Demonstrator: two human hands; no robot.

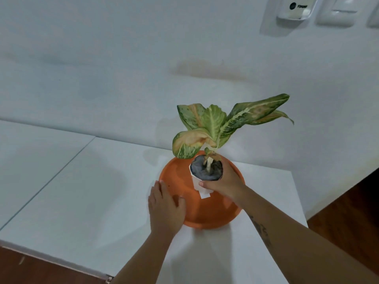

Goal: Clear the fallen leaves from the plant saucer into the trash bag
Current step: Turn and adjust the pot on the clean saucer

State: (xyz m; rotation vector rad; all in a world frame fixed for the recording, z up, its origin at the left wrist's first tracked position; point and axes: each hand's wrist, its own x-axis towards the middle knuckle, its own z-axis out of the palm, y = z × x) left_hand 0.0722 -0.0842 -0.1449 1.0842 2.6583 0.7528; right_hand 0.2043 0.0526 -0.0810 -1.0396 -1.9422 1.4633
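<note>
Right hand gripping plant pot, left hand steadying saucer (orange)

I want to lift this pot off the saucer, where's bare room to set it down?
Left of the saucer, the table is bare out to the seam. A smaller patch lies near its front edge, between the forearms. It's crowded at the saucer: left hand, right hand on the pot.
</note>
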